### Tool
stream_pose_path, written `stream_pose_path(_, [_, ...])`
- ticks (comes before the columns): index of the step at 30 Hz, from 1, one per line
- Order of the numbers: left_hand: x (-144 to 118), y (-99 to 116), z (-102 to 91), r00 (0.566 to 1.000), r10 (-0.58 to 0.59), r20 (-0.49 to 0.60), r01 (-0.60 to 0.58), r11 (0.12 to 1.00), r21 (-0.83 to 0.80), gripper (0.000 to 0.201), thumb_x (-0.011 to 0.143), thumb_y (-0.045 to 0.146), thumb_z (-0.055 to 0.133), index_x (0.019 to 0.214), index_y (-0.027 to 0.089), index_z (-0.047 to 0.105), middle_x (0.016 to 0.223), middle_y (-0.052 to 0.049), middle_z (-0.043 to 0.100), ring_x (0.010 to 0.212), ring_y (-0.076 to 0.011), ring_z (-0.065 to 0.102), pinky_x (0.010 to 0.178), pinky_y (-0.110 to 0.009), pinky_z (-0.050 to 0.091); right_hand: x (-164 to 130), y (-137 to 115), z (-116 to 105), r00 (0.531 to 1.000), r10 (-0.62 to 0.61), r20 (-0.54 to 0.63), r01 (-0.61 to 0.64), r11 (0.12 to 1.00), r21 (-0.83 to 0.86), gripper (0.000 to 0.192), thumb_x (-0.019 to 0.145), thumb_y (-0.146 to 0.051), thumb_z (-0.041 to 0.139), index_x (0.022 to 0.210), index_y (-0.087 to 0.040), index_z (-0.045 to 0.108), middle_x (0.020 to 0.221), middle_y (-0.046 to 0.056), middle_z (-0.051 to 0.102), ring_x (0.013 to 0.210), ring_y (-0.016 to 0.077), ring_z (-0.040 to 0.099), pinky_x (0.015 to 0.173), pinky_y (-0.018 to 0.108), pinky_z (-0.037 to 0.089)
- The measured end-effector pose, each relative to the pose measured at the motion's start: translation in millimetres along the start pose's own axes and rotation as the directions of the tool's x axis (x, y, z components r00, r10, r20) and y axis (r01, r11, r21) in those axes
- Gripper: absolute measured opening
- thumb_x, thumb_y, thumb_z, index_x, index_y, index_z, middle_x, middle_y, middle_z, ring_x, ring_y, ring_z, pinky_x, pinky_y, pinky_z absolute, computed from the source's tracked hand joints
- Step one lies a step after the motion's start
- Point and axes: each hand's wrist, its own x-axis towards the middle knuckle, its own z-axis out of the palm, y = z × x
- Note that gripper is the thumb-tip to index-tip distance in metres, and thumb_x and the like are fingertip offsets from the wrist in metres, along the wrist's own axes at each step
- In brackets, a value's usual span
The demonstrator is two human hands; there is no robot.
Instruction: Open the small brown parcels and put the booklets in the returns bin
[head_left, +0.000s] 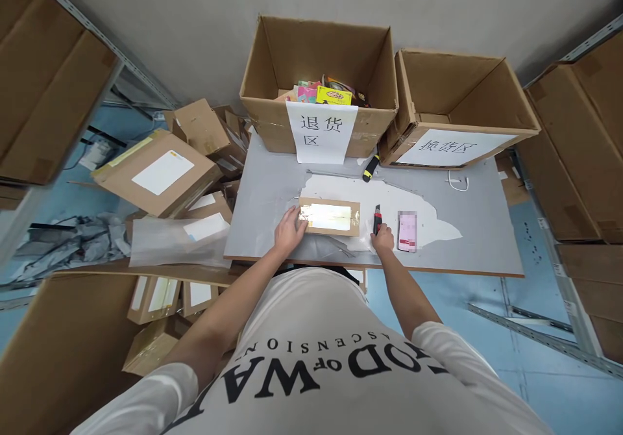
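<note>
The left hand [288, 229] lies flat with fingers spread on the left end of a small flat brown cardboard parcel [329, 216] sealed with glossy clear tape, which rests near the front edge of the grey worktop [487, 227]. The right hand [383, 237] is closed around a red-and-black utility knife [376, 219], just right of the parcel. If the parcel slides under that light press, the blade could skid toward the left fingers. A pink slip [407, 231] beside the knife is too blurred to read. Farther back, a large open cardboard box [318, 65] carries a white sheet reading "退货区"; its neighbour box [462, 107] seems to read "换货区".
</note>
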Motion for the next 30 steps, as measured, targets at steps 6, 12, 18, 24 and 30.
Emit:
stream_pose_path(6, [-12, 18, 4.2, 0.936, 0.317, 0.151, -0.338, 0.931, 0.136, 0.058, 0.088, 0.045, 0.048, 0.136, 0.014, 0.043, 0.151, -0.017, 0.03, 0.142, -0.0285, 0.021, 0.114, -0.048, 0.021, 0, 2, -21, 0.999, -0.031, -0.012, 0.033, 0.939, 0.341, 0.046, 0.084, -0.027, 0.042, 0.128, -0.013, 0.04, 0.096, 0.012, 0.062, 0.084, 0.0233, 0.06, 0.077, 0.037, 0.047])
stream_pose_path(12, [13, 39, 1.8, 0.919, 0.263, 0.295, -0.341, 0.904, 0.257, 0.116, 0.06, 0.069, 0.066, 0.148, 0.012, 0.019, 0.156, -0.023, 0.005, 0.143, -0.0393, 0.002, 0.111, -0.061, 0.004, -37, 17, -40, 0.947, -0.315, 0.066, 0.123, 0.544, 0.83, 0.06, 0.083, -0.048, 0.049, 0.136, -0.022, 0.036, 0.093, 0.005, 0.063, 0.058, 0.012, 0.054, 0.05, 0.026, 0.047])
stream_pose_path(18, [45, 47, -1.1, 0.868, 0.238, 0.436, -0.39, 0.869, 0.303, 0.139, 0.046, 0.078, 0.066, 0.15, 0.01, 0.004, 0.156, -0.023, -0.001, 0.141, -0.0435, -0.007, 0.106, -0.067, -0.005, -67, 24, -35, 0.921, -0.373, 0.113, 0.063, 0.429, 0.901, 0.075, 0.078, -0.054, 0.059, 0.141, -0.021, 0.036, 0.103, 0.01, 0.065, 0.058, 0.0111, 0.053, 0.043, 0.023, 0.041])
stream_pose_path(24, [47, 45, -0.7, 0.861, 0.247, 0.444, -0.395, 0.875, 0.28, 0.133, 0.048, 0.075, 0.069, 0.15, 0.012, 0.009, 0.155, -0.022, 0.013, 0.142, -0.0417, 0.003, 0.109, -0.063, -0.004, -70, 22, -34, 0.931, -0.354, 0.09, 0.067, 0.408, 0.91, 0.077, 0.078, -0.056, 0.058, 0.143, -0.021, 0.036, 0.104, 0.01, 0.067, 0.057, 0.011, 0.053, 0.041, 0.022, 0.041])
stream_pose_path(30, [46, 43, 1.4, 0.876, 0.275, 0.397, -0.388, 0.889, 0.242, 0.131, 0.046, 0.071, 0.073, 0.148, 0.013, 0.016, 0.151, -0.022, 0.022, 0.14, -0.0421, 0.011, 0.109, -0.063, 0.0, -70, 19, -43, 0.927, -0.354, 0.122, 0.061, 0.466, 0.883, 0.081, 0.076, -0.06, 0.058, 0.143, -0.022, 0.035, 0.105, 0.01, 0.067, 0.055, 0.0104, 0.052, 0.039, 0.022, 0.039])
